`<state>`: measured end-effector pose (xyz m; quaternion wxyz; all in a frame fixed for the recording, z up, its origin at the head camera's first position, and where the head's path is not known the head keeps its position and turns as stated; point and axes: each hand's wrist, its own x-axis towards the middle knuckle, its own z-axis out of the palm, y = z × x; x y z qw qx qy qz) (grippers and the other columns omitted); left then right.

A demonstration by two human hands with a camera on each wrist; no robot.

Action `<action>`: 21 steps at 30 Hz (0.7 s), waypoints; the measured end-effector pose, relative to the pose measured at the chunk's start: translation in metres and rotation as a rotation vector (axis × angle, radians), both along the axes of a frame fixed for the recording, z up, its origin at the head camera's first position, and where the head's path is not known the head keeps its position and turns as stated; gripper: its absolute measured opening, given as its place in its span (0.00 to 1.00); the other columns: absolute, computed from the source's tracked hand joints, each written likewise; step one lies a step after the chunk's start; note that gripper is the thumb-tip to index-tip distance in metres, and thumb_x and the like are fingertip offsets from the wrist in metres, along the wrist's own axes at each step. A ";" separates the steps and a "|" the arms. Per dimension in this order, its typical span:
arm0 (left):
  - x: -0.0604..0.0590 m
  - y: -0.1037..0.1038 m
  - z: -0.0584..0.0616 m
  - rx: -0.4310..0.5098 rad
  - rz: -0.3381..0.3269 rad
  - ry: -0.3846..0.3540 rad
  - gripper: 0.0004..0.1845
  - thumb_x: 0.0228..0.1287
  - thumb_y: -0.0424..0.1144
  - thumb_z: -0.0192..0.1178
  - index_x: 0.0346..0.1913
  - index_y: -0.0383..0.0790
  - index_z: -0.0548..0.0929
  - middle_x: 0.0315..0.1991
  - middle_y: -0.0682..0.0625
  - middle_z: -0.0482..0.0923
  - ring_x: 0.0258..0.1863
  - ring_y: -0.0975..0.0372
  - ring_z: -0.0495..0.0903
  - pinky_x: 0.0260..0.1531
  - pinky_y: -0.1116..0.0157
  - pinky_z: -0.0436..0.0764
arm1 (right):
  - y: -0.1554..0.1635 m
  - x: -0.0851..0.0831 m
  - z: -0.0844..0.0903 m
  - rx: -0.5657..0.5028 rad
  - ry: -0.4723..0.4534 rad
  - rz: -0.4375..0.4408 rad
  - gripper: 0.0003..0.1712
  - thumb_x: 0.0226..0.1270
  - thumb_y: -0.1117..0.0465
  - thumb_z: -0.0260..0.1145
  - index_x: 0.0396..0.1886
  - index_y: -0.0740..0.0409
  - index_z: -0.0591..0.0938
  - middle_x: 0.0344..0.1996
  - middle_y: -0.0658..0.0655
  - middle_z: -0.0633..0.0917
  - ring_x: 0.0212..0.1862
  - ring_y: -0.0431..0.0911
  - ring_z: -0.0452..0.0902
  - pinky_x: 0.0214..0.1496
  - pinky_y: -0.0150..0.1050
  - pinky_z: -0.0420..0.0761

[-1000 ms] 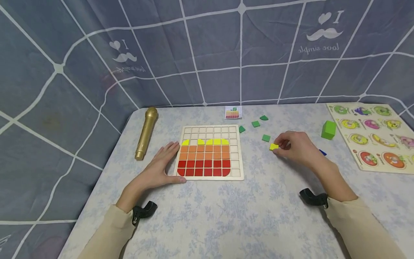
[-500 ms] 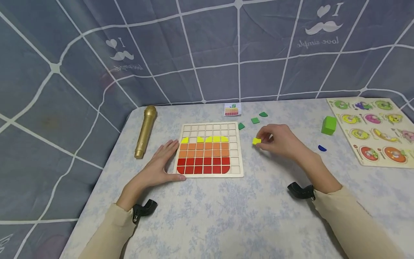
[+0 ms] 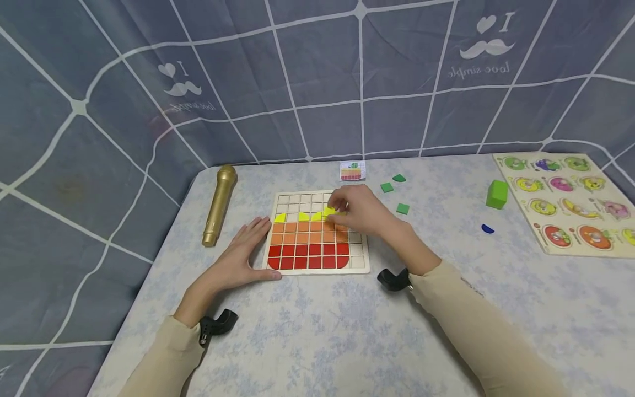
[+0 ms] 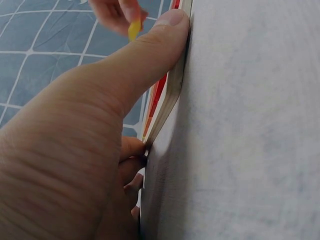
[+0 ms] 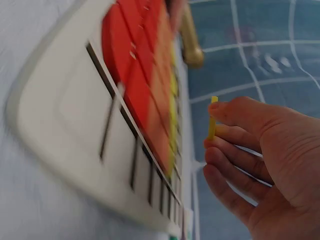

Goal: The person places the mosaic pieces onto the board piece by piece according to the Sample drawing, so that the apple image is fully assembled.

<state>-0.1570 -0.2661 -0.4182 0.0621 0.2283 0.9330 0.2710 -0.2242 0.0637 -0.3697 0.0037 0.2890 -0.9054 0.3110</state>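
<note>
The right hand (image 3: 364, 212) pinches a small yellow tile (image 5: 213, 118) between thumb and fingertips, on edge and above the upper rows of the grid board (image 3: 317, 234), clear of its surface as the right wrist view shows. In the head view the yellow tile sits at the fingers, over the yellow row near the board's far right part. The left hand (image 3: 243, 251) lies flat with fingers spread and relaxed, thumb (image 4: 150, 50) pressed along the board's near left edge, so it steadies the board rather than gripping anything. The board lies toward the middle of the table (image 3: 317, 342), a little left, its lower rows filled with red and orange tiles, a broken yellow row above them, and bare cells beyond. The main risk, as I judge it, is that the thin tile, held by its edges, tips or slips as it goes down and lands askew across a divider, or knocks a neighbouring yellow tile out of its cell. The right wrist also hangs low over the filled orange rows and could brush them. Loose green tiles (image 3: 403, 208) lie on the table off the board's far right corner, a gold microphone (image 3: 216, 207) along the left edge, a green block (image 3: 496, 194) and a fruit puzzle (image 3: 565, 201) at the right edge.
</note>
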 end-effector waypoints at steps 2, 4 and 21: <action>0.000 -0.001 0.001 -0.005 -0.001 -0.002 0.68 0.49 0.59 0.82 0.85 0.35 0.53 0.86 0.40 0.49 0.86 0.46 0.42 0.85 0.42 0.42 | -0.013 -0.002 -0.004 0.006 0.003 0.004 0.13 0.63 0.59 0.80 0.44 0.61 0.89 0.37 0.55 0.90 0.42 0.48 0.85 0.49 0.41 0.87; 0.000 -0.001 0.001 -0.011 0.002 -0.008 0.68 0.49 0.59 0.82 0.85 0.35 0.52 0.86 0.40 0.49 0.87 0.46 0.42 0.85 0.42 0.42 | -0.024 -0.004 -0.006 0.001 0.004 0.011 0.13 0.63 0.60 0.80 0.44 0.61 0.89 0.38 0.55 0.90 0.42 0.47 0.85 0.50 0.40 0.87; 0.001 -0.002 0.000 0.004 0.001 -0.020 0.68 0.50 0.58 0.82 0.85 0.36 0.53 0.86 0.40 0.48 0.87 0.46 0.41 0.85 0.42 0.41 | -0.085 -0.022 -0.029 0.014 0.011 -0.072 0.09 0.66 0.59 0.78 0.42 0.57 0.90 0.37 0.53 0.90 0.42 0.45 0.83 0.50 0.38 0.85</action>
